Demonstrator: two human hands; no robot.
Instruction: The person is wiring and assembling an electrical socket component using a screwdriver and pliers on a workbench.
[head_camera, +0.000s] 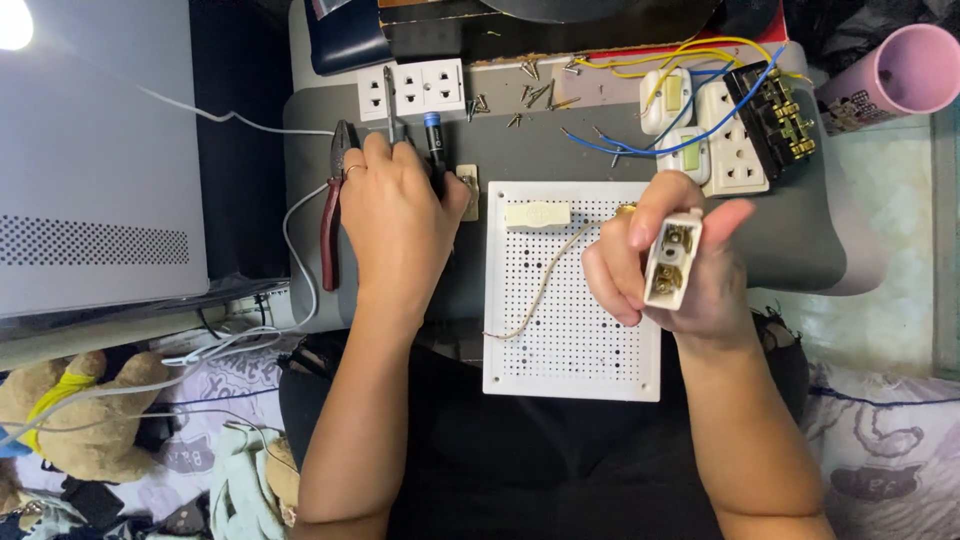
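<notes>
Switch block (672, 258) pinched in right hand (670, 265) above perforated board's (573, 350) edge.

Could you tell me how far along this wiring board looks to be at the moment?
Done so far: one small white block sits on the perforated white board, with a thin beige wire trailing from it. In hand: the right hand holds a small white fitting with brass terminals showing, while the left hand rests on the blue-tipped screwdriver. Left: the sockets, wired switches and loose screws lie off the board.
</notes>
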